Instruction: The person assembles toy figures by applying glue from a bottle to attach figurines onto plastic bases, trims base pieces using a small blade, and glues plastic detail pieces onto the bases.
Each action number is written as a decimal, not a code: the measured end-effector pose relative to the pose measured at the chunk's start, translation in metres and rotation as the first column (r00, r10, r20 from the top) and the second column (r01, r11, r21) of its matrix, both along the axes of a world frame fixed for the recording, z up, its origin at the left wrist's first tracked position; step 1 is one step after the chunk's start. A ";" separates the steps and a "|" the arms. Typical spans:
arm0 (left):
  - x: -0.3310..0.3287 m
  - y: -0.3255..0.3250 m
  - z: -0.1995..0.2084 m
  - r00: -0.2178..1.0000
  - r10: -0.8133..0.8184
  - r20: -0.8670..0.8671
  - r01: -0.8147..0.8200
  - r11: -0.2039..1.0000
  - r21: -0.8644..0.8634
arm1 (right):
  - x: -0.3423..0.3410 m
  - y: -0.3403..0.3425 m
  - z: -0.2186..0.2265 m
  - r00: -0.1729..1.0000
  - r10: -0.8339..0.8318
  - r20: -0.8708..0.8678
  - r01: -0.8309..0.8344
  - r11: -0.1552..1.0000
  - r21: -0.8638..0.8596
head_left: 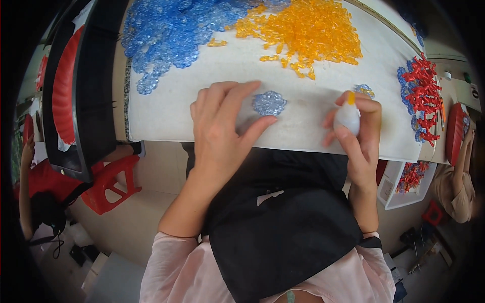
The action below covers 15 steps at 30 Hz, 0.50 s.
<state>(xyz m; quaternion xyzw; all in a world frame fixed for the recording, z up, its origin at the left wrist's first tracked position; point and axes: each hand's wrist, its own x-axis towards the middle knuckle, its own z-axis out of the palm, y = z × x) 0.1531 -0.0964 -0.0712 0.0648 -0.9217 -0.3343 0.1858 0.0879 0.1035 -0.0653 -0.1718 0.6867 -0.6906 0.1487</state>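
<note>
Left hand (217, 118): thumb and forefinger spread apart, gripping nothing, around a clear-blue flower-shaped plastic piece (270, 103); contact can't be told.
Right hand (366, 139): fingers curled around a white rounded bottle with a yellow tip (347, 121).
Piece: near the white worktop (172, 118)'s front edge, between both hands.

Left hand (217, 121) spread palm-down, right hand (368, 139) curled in grip, hands apart

Free tabletop (305, 112) lies between blue flower (270, 103) and right hand (368, 150); red pieces (423, 87) apparently block farther right.
</note>
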 end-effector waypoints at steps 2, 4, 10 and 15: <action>0.002 -0.008 -0.005 1.000 -0.027 -0.002 0.027 0.999 0.037 | -0.005 -0.008 0.003 0.997 0.069 -0.039 -0.068 0.997 0.035; 0.002 -0.010 -0.008 0.999 -0.050 -0.006 0.051 0.996 0.071 | -0.007 -0.006 -0.001 0.993 0.097 -0.071 -0.089 0.989 0.115; 0.000 -0.003 -0.007 1.000 -0.027 -0.004 0.027 1.000 0.004 | -0.001 -0.021 -0.014 0.968 -0.108 -0.227 0.068 0.982 -0.179; 0.000 -0.003 -0.010 0.999 -0.022 -0.045 0.022 1.000 0.010 | 0.000 -0.020 -0.014 0.907 -0.075 -0.415 0.051 0.996 -0.069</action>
